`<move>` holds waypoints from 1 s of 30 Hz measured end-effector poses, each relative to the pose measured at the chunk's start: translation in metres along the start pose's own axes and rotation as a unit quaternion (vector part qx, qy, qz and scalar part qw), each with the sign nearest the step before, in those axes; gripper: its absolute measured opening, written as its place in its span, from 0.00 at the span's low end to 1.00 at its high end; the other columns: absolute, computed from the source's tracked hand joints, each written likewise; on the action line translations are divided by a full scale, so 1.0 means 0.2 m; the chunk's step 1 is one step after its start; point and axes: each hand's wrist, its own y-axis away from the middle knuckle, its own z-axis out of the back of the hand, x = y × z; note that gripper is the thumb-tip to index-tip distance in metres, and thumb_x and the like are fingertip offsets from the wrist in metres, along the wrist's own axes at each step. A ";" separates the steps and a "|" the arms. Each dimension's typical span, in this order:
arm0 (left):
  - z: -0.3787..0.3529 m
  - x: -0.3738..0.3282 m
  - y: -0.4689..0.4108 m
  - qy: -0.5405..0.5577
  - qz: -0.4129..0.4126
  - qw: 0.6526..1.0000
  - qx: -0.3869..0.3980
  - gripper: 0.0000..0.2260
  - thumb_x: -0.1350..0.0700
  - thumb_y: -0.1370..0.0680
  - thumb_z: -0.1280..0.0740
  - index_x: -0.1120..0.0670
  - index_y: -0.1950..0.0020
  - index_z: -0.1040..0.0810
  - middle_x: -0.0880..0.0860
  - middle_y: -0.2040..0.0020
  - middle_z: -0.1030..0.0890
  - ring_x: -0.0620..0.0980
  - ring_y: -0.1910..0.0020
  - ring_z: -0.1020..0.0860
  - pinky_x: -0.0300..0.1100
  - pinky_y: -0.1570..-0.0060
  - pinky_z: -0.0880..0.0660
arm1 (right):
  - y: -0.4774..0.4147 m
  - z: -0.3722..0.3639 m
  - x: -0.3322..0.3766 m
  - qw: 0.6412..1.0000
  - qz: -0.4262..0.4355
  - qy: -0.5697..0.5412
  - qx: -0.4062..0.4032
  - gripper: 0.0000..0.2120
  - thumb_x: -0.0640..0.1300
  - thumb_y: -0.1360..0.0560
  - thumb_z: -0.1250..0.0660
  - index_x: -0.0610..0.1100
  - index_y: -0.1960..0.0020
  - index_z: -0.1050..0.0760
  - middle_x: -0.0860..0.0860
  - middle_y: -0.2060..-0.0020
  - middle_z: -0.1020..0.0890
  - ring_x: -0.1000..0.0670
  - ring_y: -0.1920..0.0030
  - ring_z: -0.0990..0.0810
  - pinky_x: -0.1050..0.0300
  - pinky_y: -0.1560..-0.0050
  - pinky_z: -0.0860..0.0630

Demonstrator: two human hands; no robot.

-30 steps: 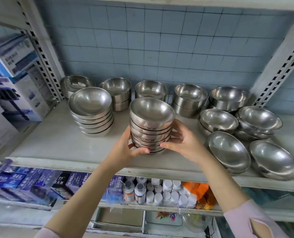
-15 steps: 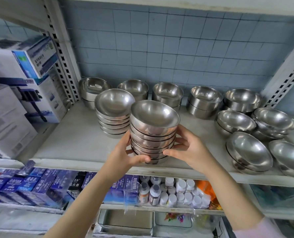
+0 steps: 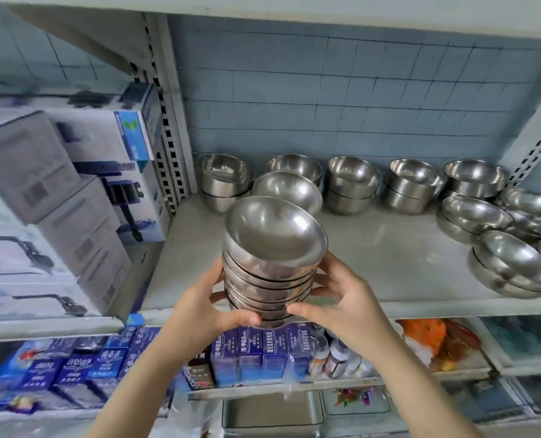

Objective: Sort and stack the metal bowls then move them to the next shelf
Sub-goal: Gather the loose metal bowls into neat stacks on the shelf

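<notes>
The shelf [image 3: 373, 248] edge sits just behind the stack of metal bowls [image 3: 267, 289], which you hold in the air. Your left hand [image 3: 205, 308] and right hand [image 3: 345, 298] grip only its lower bowls. The tilted top bowl [image 3: 272, 235] may slide off.

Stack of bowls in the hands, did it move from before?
Yes. The held stack of bowls has come left and forward: it now overlaps the shelf's front edge and partly hides the other stack.
</notes>
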 end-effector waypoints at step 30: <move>0.46 0.19 -0.29 0.042 -0.036 0.998 -0.025 0.52 0.44 0.32 0.22 0.42 0.20 0.55 0.44 0.21 0.40 0.41 0.24 0.39 0.50 0.25 0.40 | -0.55 -0.41 0.28 0.966 0.175 0.190 -0.015 0.13 0.52 0.27 0.26 0.46 0.49 0.23 0.52 0.52 0.17 0.55 0.37 0.23 0.61 0.42 0.27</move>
